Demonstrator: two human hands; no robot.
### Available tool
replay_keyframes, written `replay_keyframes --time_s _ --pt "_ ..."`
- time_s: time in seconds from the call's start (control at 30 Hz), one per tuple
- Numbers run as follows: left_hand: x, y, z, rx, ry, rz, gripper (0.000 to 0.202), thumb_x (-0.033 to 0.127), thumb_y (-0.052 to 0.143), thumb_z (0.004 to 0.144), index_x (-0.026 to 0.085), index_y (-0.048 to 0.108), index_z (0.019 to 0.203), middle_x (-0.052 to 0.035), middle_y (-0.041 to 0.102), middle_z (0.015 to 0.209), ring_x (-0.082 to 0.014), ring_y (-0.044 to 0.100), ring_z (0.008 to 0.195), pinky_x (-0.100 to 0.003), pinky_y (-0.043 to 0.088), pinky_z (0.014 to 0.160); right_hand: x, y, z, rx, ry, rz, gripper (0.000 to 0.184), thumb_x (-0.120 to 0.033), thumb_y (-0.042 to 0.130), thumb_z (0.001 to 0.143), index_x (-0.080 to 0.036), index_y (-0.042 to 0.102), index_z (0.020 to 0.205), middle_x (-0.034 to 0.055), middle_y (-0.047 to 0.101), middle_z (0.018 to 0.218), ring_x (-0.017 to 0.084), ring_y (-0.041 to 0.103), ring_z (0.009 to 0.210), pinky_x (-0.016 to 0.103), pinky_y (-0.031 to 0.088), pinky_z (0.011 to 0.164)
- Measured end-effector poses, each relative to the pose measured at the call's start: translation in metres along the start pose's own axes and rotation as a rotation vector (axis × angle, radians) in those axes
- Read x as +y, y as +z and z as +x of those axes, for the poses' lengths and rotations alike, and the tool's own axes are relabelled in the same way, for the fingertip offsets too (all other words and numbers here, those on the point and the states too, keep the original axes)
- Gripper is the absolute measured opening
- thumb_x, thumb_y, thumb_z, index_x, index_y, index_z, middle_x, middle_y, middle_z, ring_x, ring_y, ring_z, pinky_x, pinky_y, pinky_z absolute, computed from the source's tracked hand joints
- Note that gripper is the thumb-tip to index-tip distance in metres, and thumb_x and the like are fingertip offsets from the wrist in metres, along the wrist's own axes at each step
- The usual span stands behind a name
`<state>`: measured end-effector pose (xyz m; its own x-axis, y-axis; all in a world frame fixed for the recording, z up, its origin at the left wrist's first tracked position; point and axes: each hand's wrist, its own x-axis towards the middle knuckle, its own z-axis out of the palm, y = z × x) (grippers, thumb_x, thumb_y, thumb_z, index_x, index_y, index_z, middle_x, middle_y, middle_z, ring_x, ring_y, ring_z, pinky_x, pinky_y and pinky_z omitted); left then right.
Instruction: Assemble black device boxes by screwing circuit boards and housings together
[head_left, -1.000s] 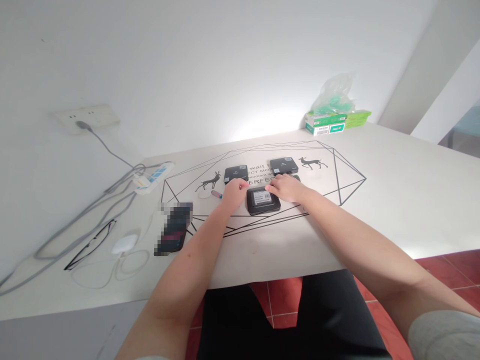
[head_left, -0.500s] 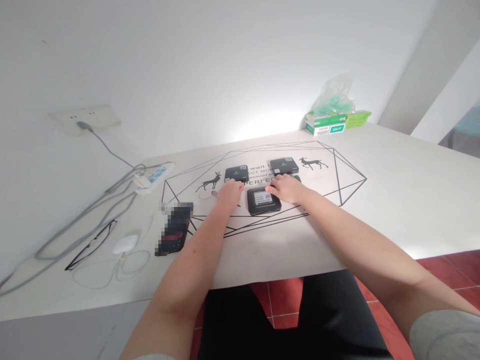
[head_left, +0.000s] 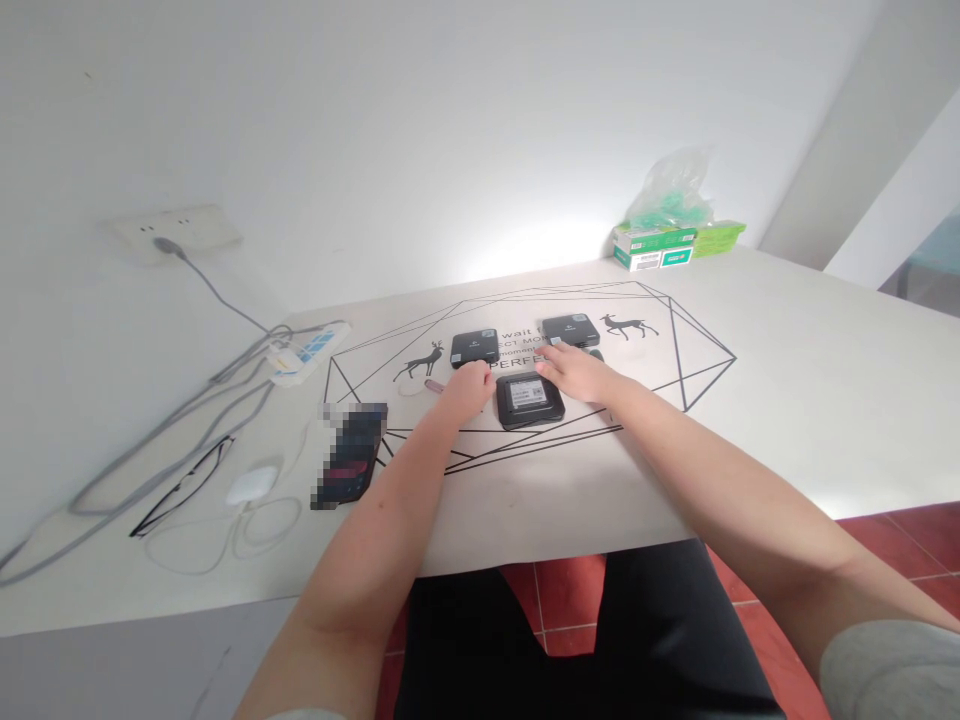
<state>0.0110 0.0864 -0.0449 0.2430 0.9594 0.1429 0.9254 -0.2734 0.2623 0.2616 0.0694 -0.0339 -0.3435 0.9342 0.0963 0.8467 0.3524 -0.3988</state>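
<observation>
Three small black boxes lie on the white table. One black box is at the back left and a second black box at the back right. A nearer black box shows a white label on top. My left hand rests knuckles up between the back left box and the labelled box, with its fingers curled; anything inside them is hidden. My right hand lies to the right of the labelled box, its fingers stretched flat toward the back right box.
A small pink stick lies left of my left hand. Further left are a phone, a white charger with its cable, glasses and a power strip with grey cords. Green tissue packs stand at the back.
My left hand has slid off the labelled box's left corner and up toward the back left box. My right hand's fingers have stretched out toward the back right box.
</observation>
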Motion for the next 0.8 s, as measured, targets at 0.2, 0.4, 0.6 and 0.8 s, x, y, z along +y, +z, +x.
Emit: replay_keyframes --time_s 0.2,0.4,0.6,0.8 --pt "0.007 -0.021 -0.009 0.043 0.007 -0.176 0.023 0.024 0.050 0.103 0.023 0.060 0.083 -0.0004 0.069 0.082 -0.0189 0.062 0.075 -0.028 0.046 0.066 0.004 0.006 0.007 0.104 -0.298 0.163 0.036 -0.038 0.049 0.109 -0.018 0.071 0.129 0.0162 0.065 0.140 0.029 0.062 0.132 0.045 0.047 0.117" --pt "0.010 -0.029 -0.014 -0.096 0.058 -0.434 0.019 0.036 0.057 0.095 0.021 0.069 0.087 0.0019 0.062 0.075 -0.0171 0.053 0.065 -0.028 0.039 0.057 0.008 0.011 0.011 0.092 -0.444 0.216 0.027 -0.032 0.059 0.106 -0.017 0.077 0.091 0.0149 0.072 0.113 0.027 0.068 0.111 0.044 0.053 0.105" --pt "0.010 -0.035 -0.019 -0.344 0.150 -0.435 0.018 0.034 0.063 0.083 0.022 0.076 0.089 -0.0012 0.073 0.088 -0.0197 0.062 0.073 -0.028 0.043 0.060 0.010 0.011 0.011 0.100 -0.411 0.153 0.020 -0.026 0.059 0.105 -0.017 0.077 0.100 0.0112 0.072 0.101 0.024 0.068 0.099 0.040 0.055 0.095" --pt "0.009 -0.039 -0.018 -0.471 0.224 -0.365 0.021 0.036 0.065 0.084 0.024 0.080 0.092 -0.0024 0.077 0.093 -0.0240 0.068 0.086 -0.030 0.047 0.070 0.011 0.012 0.013 0.089 -0.445 0.127 0.026 -0.030 0.058 0.107 -0.016 0.076 0.095 0.0113 0.071 0.098 0.024 0.066 0.096 0.040 0.055 0.094"
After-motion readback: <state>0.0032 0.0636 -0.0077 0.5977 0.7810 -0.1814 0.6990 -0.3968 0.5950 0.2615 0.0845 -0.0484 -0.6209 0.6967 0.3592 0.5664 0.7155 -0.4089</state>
